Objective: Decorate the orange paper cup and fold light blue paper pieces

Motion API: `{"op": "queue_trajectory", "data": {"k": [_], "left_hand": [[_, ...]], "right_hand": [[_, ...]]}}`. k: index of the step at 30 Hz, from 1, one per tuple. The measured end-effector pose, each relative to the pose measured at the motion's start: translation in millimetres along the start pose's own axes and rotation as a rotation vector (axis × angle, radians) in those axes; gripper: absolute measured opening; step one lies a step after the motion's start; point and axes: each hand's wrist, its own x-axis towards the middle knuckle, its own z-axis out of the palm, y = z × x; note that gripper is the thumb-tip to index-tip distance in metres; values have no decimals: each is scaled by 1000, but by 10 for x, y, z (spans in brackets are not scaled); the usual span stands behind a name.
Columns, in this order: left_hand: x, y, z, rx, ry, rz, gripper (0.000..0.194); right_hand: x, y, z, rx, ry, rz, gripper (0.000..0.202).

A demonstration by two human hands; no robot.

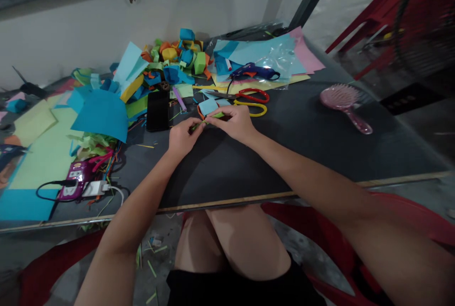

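Both hands meet over the middle of the dark table. My left hand [184,136] pinches one end of a small green paper piece [217,115], most of it hidden by the fingers. The fingers of my right hand [236,123] are closed on the same piece from the other side. Just beyond the fingertips lie a small light-blue paper piece [208,106] and a bit of orange paper. Red-handled scissors [253,94] and a yellow-handled pair [256,109] rest behind my right hand. A black phone [158,111] lies to the left, beside a purple stick [179,99].
Folded colored papers [168,54] are heaped at the back. A blue glue gun [254,71] lies on a plastic bag. A pink hairbrush [343,100] is on the right, a purple device [75,180] with cables at the left front. The table's front edge [227,202] is near my legs.
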Motion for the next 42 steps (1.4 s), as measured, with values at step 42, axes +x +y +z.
{"op": "queue_trajectory", "data": {"k": [42], "left_hand": [[26,-90,3,-306,112,-69,24]], "right_hand": [[42,-39,81,569,-115,193,59]]}}
